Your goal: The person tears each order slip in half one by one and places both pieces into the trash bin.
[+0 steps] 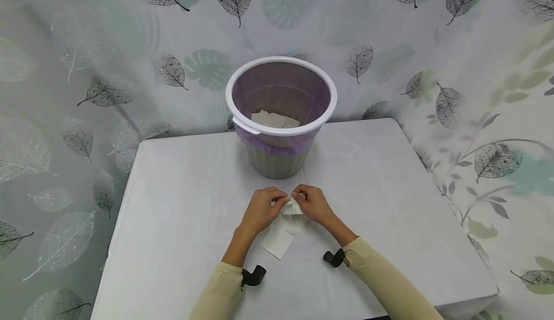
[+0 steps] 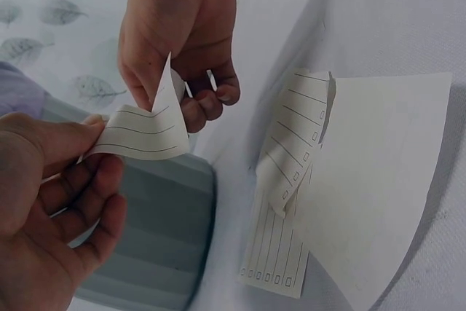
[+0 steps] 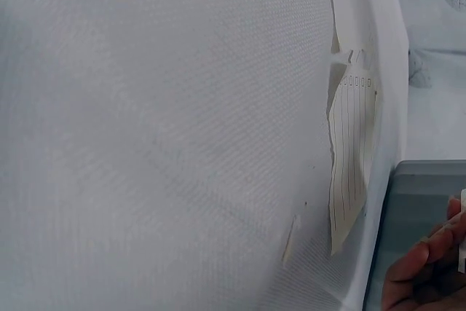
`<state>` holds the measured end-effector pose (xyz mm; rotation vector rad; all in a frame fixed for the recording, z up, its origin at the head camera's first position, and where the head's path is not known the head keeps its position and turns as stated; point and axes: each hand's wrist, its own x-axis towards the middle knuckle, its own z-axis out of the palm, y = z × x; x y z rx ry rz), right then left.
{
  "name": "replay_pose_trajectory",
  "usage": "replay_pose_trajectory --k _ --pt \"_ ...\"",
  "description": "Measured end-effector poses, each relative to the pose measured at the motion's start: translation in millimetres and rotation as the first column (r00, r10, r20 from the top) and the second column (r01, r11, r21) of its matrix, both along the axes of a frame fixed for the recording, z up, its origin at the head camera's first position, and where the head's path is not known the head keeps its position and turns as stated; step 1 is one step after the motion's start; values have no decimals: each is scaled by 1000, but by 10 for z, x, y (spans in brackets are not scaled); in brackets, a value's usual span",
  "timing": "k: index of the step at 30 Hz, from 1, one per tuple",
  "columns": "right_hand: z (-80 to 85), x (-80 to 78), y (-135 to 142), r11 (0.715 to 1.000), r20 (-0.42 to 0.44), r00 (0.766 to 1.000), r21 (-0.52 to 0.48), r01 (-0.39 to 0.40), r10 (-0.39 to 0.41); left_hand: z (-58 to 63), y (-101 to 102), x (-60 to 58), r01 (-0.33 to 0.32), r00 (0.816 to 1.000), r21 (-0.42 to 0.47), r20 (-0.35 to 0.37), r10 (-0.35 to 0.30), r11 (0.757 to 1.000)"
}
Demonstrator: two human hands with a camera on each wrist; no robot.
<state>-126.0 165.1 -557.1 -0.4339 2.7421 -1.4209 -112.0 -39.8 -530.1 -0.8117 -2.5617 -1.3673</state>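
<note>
Nearest: pale sleeves (image 1: pixel 220 288). Then, on white tablecloth (image 1: pixel 190 214), loose paper pieces (image 2: pixel 371 172), some ruled, overlapping. Just above, in left hand (image 1: pixel 263 208), pinched between thumb and finger: a ruled scrap (image 2: pixel 142 136). In right hand (image 1: pixel 315 205), close opposite, gripped in curled fingers: a bit of paper (image 2: pixel 212 80); cannot tell whether part of the same scrap. Apparent step: tearing. Best to pinch tight on both sides of the tear, pull one side forward, other back, in short strokes. Pose: converging forearms, nearly meeting fingertips. Beyond: white-rimmed bin (image 1: pixel 294 131), lined in lilac, with discarded paper (image 1: pixel 272 119) inside. Farthest: leaf-print backdrop (image 1: pixel 329 26).
</note>
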Motion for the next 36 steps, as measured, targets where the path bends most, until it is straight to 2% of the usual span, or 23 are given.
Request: replay_pose_trajectory --k 8,21,29,36 --pt "-7 0 -1 1000 13 1000 3 4 -4 20 8 17 9 1000 22 7 -9 1000" --pt "-24 -5 21 1000 -41 999 0 -25 25 27 18 33 17 1000 33 17 -18 999" --pt "-39 6 55 1000 -8 1000 19 -1 1 33 17 42 22 1000 50 8 -23 999" --pt "-46 -3 65 1000 -16 1000 14 7 -7 57 17 48 22 1000 58 18 -23 998"
